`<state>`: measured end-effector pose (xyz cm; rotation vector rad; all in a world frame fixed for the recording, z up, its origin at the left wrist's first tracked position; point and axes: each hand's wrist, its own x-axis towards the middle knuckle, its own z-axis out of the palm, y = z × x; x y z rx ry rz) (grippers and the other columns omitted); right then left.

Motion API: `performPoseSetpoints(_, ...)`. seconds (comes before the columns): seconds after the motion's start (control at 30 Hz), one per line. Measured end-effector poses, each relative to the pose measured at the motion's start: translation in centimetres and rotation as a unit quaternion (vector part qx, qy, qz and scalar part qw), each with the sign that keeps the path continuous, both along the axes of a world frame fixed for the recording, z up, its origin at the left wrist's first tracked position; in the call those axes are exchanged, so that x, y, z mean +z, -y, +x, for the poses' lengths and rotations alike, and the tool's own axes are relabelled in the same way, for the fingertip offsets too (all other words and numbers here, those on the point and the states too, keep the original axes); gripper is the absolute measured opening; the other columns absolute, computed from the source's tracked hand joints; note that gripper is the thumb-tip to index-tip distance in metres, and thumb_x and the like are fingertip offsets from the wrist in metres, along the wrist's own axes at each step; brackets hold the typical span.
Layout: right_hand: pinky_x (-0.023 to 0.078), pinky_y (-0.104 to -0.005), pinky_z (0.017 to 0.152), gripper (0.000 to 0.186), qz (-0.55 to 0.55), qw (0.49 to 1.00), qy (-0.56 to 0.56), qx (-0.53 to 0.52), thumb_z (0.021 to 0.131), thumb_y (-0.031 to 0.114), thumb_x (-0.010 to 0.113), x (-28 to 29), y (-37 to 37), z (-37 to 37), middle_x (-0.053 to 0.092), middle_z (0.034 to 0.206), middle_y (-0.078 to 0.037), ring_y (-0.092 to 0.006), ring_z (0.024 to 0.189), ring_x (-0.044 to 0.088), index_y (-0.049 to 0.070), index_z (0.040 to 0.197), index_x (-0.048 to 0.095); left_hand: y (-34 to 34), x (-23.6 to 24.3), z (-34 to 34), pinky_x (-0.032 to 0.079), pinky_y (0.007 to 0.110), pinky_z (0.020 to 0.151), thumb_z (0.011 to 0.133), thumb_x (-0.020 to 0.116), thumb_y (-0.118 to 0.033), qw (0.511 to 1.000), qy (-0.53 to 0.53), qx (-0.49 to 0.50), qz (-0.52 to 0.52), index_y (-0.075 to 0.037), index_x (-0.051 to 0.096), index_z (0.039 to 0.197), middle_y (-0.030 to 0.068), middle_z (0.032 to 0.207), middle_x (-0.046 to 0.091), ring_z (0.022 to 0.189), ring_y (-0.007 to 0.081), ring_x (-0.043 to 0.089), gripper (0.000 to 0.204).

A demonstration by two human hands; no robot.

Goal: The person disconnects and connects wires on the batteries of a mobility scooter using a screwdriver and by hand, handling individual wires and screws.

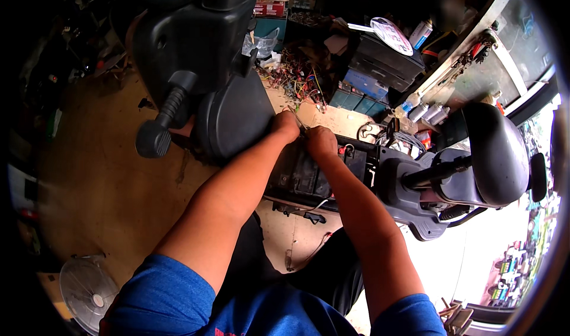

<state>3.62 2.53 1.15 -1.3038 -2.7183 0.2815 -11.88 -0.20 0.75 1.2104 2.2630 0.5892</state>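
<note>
Both my hands meet over the far side of an opened scooter body, above a row of dark batteries (306, 176). My left hand (286, 126) is closed, its fingertips turned away from view. Close beside it, my right hand (321, 141) is closed too, its fingers curled and mostly hidden. Something thin and strand-like shows between the two hands, too small to make out. A rounded black cover (240, 116) stands just left of my left hand. Red and white leads (345, 150) lie over the batteries, right of my right hand.
A black ribbed handle (163, 122) juts out at the left. The black padded seat (502, 149) rises on the right. Tangled wires (300, 78) lie on the floor beyond, beside stacked boxes (386, 63). A fan (89, 291) stands at lower left.
</note>
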Motion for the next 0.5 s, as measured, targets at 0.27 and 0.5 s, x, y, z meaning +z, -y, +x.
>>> performPoseSetpoints(0.27,0.059,-0.0469,0.091,0.034,-0.019,0.999,-0.025,-0.029,0.087,0.042,0.072,1.0,0.6,-0.1,0.077,0.100,-0.019,-0.0372,0.101,0.074,0.010,0.096,0.081,0.2,1.1,0.2,0.059,0.045,0.100,0.084,0.071,-0.004,1.000,0.001,0.004,-0.013,0.000,0.074,0.114,0.0253,0.123,0.073,0.120,0.0394,0.070,0.030)
performPoseSetpoints(0.5,0.059,-0.0478,0.090,0.034,-0.031,0.997,-0.040,-0.063,0.086,0.040,0.072,0.9,0.8,-0.4,0.077,0.101,-0.020,-0.0372,0.101,0.074,0.009,0.095,0.080,0.1,0.6,-0.1,0.058,0.044,0.101,0.084,0.071,-0.004,1.000,0.005,0.001,0.007,0.000,0.074,0.113,0.0255,0.122,0.074,0.120,0.0396,0.070,0.029)
